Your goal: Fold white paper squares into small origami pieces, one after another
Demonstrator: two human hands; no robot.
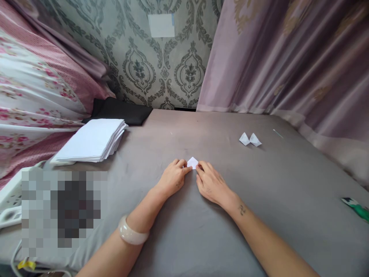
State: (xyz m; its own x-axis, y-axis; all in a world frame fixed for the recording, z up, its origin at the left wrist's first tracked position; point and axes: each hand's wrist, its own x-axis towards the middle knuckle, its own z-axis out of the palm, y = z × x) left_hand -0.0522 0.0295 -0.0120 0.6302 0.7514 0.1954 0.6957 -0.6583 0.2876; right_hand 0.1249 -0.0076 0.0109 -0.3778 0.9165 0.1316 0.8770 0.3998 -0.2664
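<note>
a view from a head-worn camera looks down at two bare forearms stretched out over a grey sheet (178, 238) that covers a flat surface. both hands meet near the middle of the view around a small folded piece of white paper (192, 162), which lies on the sheet with one pointed corner showing between the fingertips. the left hand (173, 177) rests palm down, knuckles up, its fingers curled close together with the tips pressing on the left edge of the paper; a pale bangle (132, 231) sits on that wrist. the right hand (211, 184) mirrors it from the other side, palm down, fingers held together and bent, the tips bearing on the right edge of the paper. the step in hand looks like pressing a crease flat in a small fold, judging by the way both sets of fingertips bear down on it. the next move would seem to call for steady fingertip pressure and care that the edges stay lined up, as the piece is tiny and light. well apart to the right lie two small folded white shapes (250, 139), touching each other. to the left sits a stack of white sheets (92, 139), with a dark cushion (121, 111) behind it.
</note>
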